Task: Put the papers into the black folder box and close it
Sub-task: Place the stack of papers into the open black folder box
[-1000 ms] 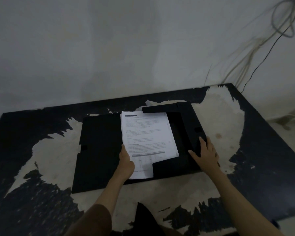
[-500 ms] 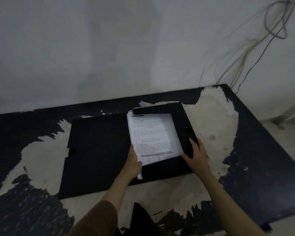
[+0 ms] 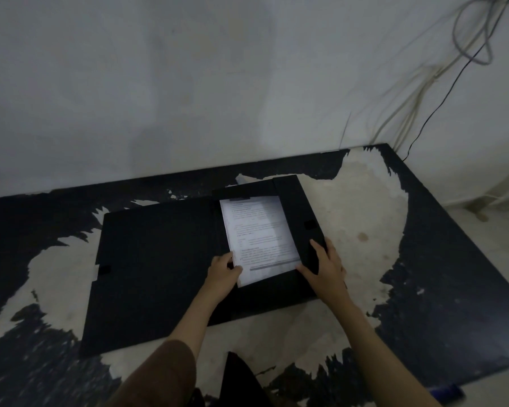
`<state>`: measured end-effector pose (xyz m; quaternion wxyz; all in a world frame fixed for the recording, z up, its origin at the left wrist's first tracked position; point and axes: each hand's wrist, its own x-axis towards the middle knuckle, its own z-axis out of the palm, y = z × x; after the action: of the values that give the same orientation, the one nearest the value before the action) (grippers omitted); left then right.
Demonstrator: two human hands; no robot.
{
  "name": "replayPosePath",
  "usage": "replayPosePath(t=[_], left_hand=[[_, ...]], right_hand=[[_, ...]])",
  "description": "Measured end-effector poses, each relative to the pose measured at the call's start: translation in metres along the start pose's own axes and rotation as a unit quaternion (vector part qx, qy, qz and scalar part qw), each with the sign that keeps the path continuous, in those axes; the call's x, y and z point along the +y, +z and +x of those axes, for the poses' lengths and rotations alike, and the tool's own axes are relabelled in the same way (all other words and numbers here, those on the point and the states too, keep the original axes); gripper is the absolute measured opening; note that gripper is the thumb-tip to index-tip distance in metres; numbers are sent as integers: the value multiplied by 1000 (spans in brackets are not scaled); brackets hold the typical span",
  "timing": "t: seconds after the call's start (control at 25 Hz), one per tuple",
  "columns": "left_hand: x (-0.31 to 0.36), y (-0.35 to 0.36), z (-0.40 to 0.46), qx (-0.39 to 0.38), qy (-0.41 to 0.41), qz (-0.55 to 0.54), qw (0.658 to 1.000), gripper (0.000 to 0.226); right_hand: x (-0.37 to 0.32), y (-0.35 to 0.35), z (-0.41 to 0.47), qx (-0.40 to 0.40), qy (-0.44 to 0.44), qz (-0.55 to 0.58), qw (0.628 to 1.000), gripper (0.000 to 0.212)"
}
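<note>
Head view: papers (image 3: 259,239) lie in the tray half of the open black folder box (image 3: 159,259) at desk (image 3: 350,218) centre, left hand (image 3: 224,273) pinching their 7 o'clock corner to square them, right hand (image 3: 325,267) spread flat on the 3 o'clock flap, likely steadying it.

we see a black table (image 3: 441,304) with its coating peeled to pale patches; the opened black folder box (image 3: 159,268) lies flat on it.
</note>
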<state>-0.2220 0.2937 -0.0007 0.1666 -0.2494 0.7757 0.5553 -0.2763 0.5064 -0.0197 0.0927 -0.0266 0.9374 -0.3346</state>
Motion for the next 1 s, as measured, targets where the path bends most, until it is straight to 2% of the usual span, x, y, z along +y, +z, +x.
replayPosePath(t=[0.12, 0.24, 0.32, 0.44, 0.52, 0.6, 0.68, 0.76, 0.8, 0.92, 1.0], left_hand=[[5, -5, -1, -37, -15, -91, 995, 45], [8, -9, -2, -8, -52, -162, 985, 64], [9, -11, -1, -7, -48, -198, 979, 71], [12, -13, 2, -54, -49, -226, 971, 74], [7, -18, 5, -57, -50, -232, 970, 79], [-4, -26, 2, -3, -23, -176, 984, 74], [-24, -39, -6, 119, -7, -41, 992, 67], [-48, -60, -16, 242, -50, 91, 965, 65], [-60, -70, -21, 285, -91, 122, 946, 67], [-81, -95, -42, 336, -200, 69, 918, 71], [-86, -105, -51, 328, -203, 30, 922, 73]], right_hand=[[0, 0, 0, -1, -1, -8, 1000, 69], [0, 1, 0, -3, 1, -17, 1000, 68], [-1, 0, 0, -6, 3, -21, 1000, 68], [-1, 0, 0, -10, 5, -28, 1000, 67], [-2, 0, 1, -19, 14, -33, 999, 67], [-6, 0, 0, -23, 27, -63, 997, 65], [-15, 4, -3, -5, 7, -111, 994, 58], [-28, 16, -11, 4, -62, -140, 988, 55], [-34, 24, -18, -11, -103, -149, 983, 58], [-49, 56, -42, -51, -218, -216, 950, 65], [-51, 74, -54, -56, -255, -266, 928, 62]])
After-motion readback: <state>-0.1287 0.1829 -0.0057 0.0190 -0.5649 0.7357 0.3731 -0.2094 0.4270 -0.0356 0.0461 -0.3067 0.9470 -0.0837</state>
